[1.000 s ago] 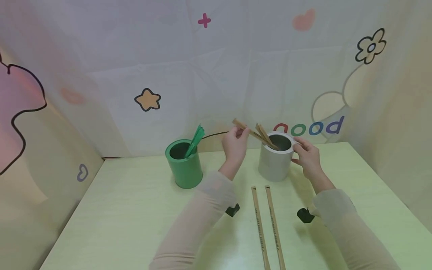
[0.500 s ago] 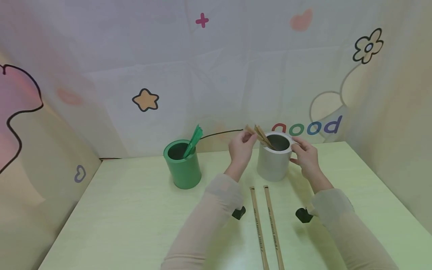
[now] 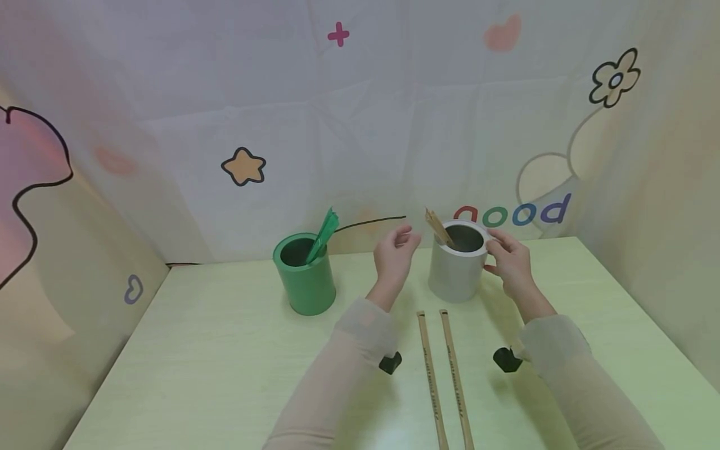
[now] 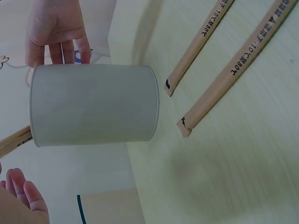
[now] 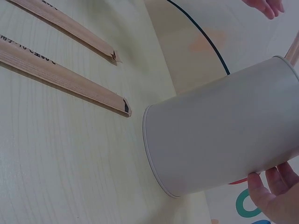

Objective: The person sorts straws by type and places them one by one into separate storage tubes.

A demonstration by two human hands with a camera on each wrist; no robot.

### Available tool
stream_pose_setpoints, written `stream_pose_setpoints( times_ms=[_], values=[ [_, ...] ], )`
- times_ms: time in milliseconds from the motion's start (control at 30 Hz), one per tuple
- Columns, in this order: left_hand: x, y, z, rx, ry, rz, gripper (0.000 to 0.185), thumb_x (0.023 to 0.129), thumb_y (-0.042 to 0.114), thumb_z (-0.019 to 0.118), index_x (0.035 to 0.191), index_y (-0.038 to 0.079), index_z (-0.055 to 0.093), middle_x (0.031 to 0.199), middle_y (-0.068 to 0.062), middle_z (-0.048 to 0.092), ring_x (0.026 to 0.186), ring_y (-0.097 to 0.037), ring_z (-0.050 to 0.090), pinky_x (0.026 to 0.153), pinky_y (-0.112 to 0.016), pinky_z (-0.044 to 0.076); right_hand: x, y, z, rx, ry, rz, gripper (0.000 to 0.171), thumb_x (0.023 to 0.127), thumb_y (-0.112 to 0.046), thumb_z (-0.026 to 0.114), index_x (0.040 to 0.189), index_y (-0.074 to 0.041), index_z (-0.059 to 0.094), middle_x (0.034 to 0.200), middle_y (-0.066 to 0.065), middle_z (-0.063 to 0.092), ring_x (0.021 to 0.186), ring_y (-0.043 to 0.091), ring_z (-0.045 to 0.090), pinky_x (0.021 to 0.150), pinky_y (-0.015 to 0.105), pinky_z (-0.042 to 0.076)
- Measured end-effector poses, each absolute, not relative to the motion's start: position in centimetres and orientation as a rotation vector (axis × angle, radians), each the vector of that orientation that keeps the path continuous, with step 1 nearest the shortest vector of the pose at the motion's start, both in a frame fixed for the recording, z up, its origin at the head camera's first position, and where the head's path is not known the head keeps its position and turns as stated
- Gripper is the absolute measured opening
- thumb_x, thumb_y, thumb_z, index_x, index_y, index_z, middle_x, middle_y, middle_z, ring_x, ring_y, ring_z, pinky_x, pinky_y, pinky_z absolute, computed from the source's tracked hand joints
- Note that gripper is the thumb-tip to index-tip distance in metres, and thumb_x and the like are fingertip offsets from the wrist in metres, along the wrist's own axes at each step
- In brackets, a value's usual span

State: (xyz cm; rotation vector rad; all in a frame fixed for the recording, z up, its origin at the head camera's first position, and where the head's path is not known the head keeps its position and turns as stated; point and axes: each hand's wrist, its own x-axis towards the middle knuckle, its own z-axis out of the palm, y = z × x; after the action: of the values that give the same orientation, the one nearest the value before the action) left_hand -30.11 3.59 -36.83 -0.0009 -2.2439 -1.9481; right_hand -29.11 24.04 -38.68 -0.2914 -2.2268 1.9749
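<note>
Head overview; wrist close-ups of gray cup (image 3: 457, 262)

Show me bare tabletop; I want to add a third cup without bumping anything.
Free: the table left of the green cup, and its right edge. Crowded: around the grey cup, with both hands and two wrapped chopstick pairs.

**Two holders at the back, two packets in front**

On the table (image 3: 214, 362), one holder (image 3: 305, 275) stands left of the other holder (image 3: 458, 262), each with wrapped chopsticks inside. The left hand (image 3: 394, 253) is between them; the right hand (image 3: 509, 259) touches the right holder's right side. Two chopstick packets (image 3: 444, 381) lie before it.
</note>
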Motion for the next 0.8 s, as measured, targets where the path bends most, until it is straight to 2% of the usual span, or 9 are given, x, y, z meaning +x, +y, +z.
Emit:
stream_pose_setpoints(
  times_ms=[167,367,600,800],
  values=[
    [-29.8,2.9,-37.4,-0.094,-2.258,-2.011,0.034,0.081,0.023,0.063,0.114,0.016,0.057,0.094,-0.001,0.065,0.083,-0.013,0.062,0.075,-0.027,0.050,-29.1,24.1,-38.9,-0.289,-2.226,1.980,0.047,0.090,-0.022,0.042,0.135,-0.011,0.036,0.091,-0.016,0.051,0.087,0.000,0.049,0.082,0.041,0.044],
    [-29.1,1.9,-38.5,-0.163,-2.339,-2.041,0.049,0.079,0.026,0.065,0.125,0.022,0.046,0.094,0.000,0.063,0.076,-0.011,0.061,0.069,-0.026,0.048,-29.1,24.1,-38.9,-0.286,-2.197,2.005,0.046,0.089,-0.020,0.043,0.134,-0.010,0.038,0.090,-0.016,0.052,0.086,0.001,0.048,0.075,0.033,0.047],
    [-28.3,0.8,-40.6,-0.235,-2.472,-2.029,0.067,0.078,0.026,0.067,0.134,0.025,0.031,0.099,0.000,0.061,0.081,-0.012,0.061,0.071,-0.027,0.049,-29.0,24.0,-38.7,-0.290,-2.201,1.995,0.046,0.089,-0.019,0.043,0.134,-0.009,0.038,0.092,-0.013,0.052,0.087,0.002,0.046,0.075,0.033,0.047],
    [-27.5,0.3,-42.0,-0.310,-2.589,-1.961,0.069,0.077,0.026,0.067,0.135,0.021,0.030,0.097,-0.001,0.061,0.079,-0.012,0.062,0.068,-0.026,0.049,-29.0,23.9,-38.7,-0.296,-2.218,1.976,0.047,0.090,-0.021,0.042,0.134,-0.010,0.037,0.095,-0.013,0.052,0.087,0.002,0.047,0.074,0.032,0.047]
  ],
)
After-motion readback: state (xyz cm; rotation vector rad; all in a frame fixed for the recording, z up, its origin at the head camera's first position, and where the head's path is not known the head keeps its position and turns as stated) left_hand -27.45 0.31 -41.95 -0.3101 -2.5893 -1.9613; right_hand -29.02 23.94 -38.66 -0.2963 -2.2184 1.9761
